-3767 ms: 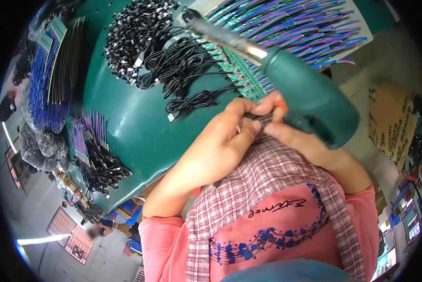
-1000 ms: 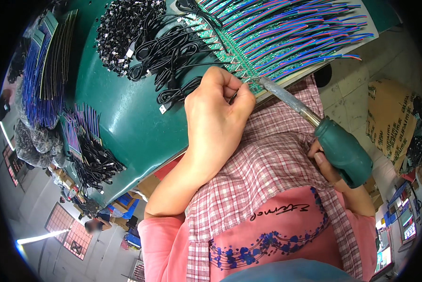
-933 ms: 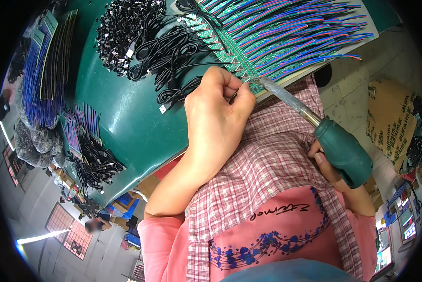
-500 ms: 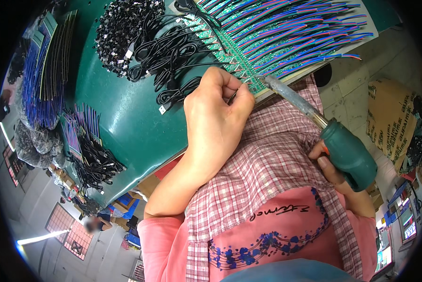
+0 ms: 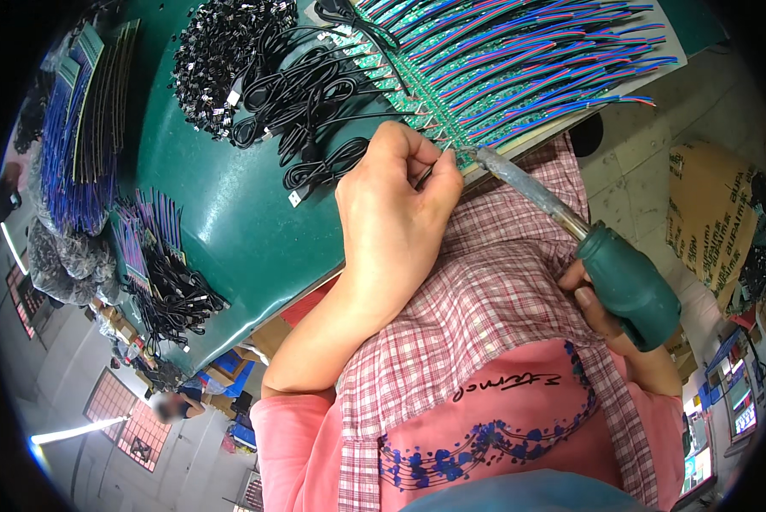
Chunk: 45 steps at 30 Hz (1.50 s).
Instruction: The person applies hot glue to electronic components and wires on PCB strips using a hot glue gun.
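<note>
Accordingly, the layout ran from stock at the left to tool at the right. At the far left stood a tall stack of green strips with blue and dark wires [image 5: 84, 128], with a smaller bundle of black cables and purple wires [image 5: 174, 299] just below it in view; both lay apart from the hands, possibly to leave working room. On the glossy green tabletop [image 5: 229, 222], a heap of small black connectors with silvery ends [image 5: 221, 64] sat beside coiled black cables with USB plugs [image 5: 319, 94], presumably within easy reach.

The left hand [image 5: 391, 196] was closed in a pinch, thumb against forefinger, around what appeared to be a thin dark lead [image 5: 421, 176], at the near edge of the green circuit-board panel [image 5: 434, 107]. This grip probably steadied the lead. The panel lay flat on the table, its blue, red and black wires [image 5: 562, 72] fanned rightward, likely clear of the fingers.

The right hand [image 5: 594, 309] was wrapped around the handle of the green-handled soldering iron [image 5: 630, 286], partly hidden behind it. The metal barrel slanted toward the left fingertips, presumably keeping the hand away from the hot end; tip contact could not be confirmed.
</note>
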Available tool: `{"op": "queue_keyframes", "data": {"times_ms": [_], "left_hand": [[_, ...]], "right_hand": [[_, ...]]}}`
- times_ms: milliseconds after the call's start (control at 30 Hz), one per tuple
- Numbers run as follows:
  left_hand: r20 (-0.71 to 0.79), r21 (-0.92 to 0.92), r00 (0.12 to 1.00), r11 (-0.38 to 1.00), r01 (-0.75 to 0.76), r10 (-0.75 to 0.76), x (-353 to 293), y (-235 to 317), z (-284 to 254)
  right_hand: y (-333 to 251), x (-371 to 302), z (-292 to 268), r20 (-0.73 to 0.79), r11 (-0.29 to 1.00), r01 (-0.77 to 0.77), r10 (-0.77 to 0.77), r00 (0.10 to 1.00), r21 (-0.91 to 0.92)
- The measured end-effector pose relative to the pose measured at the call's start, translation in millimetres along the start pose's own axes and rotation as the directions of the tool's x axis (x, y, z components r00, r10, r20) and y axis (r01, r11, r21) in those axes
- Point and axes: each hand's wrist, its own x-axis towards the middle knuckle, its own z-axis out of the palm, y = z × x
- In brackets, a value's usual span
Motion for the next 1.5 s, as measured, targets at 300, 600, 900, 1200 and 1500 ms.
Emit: {"op": "queue_keyframes", "data": {"times_ms": [300, 600, 900, 1200, 1500], "left_hand": [[0.014, 0.020, 1.000, 1.000, 0.008, -0.009, 0.8, 2.5, 0.1], [0.011, 0.021, 1.000, 1.000, 0.008, -0.008, 2.0, 0.1, -4.2], [0.269, 0.362, 0.932, 0.872, -0.330, 0.242, -3.2, 18.4, -49.9], [0.237, 0.453, 0.672, 0.533, -0.715, 0.701, 1.2, -10.1, -73.8], [0.388, 0.737, 0.367, -0.046, -0.674, 0.846, 199.9, 46.2, -72.6]], "right_hand": [[1.2, -3.6, -1.9, -0.031, 0.998, 0.051, -0.049, 0.998, 0.034], [-11.0, 31.3, -1.4, -0.078, 0.797, 0.038, 0.011, 0.997, 0.603], [-13.2, 118.3, 23.9, -0.236, 0.559, 0.300, -0.185, 0.954, 0.773], [-6.0, 118.4, 24.0, -0.245, 0.512, 0.330, -0.227, 0.942, 0.793], [-5.8, 116.8, 29.9, -0.276, 0.446, 0.344, -0.212, 0.938, 0.826]]}}
